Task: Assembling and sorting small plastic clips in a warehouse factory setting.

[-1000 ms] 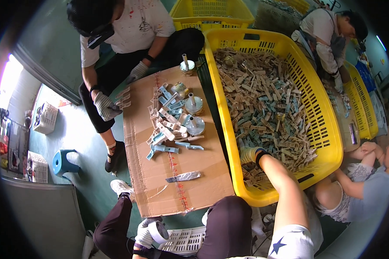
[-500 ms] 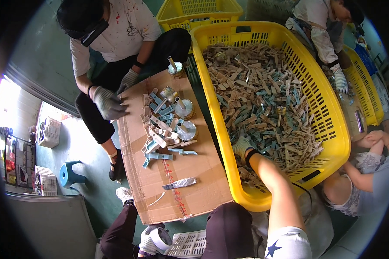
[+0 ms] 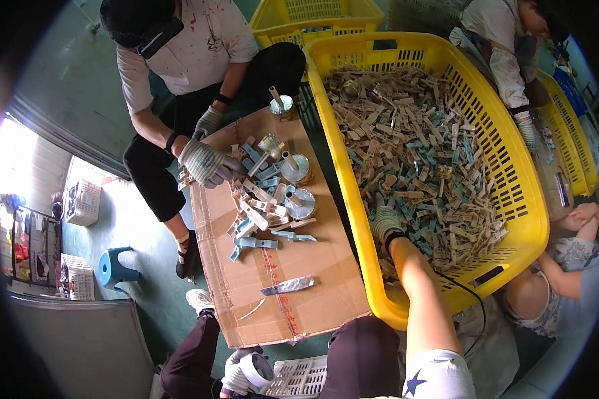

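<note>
Gloves cover both my hands in the head view. My right hand (image 3: 385, 223) reaches into the big yellow basket (image 3: 512, 166) and rests on the heap of small tan and blue pieces (image 3: 419, 153); its fingers curl down into the pile, though I cannot tell whether they pinch one. My left hand (image 3: 241, 374) sits low by my knee, wrapped around a white tape roll (image 3: 257, 369).

I judge the pieces light, stiff and hard, probably plastic or wood, easy to snag on each other, so I would take one by its long sides between thumb and forefinger. They are too many to count.

I count three yellow baskets, three other people around me, and one cardboard sheet (image 3: 313, 292) beside the basket carrying a smaller scatter of pieces and about four round metal parts.
</note>
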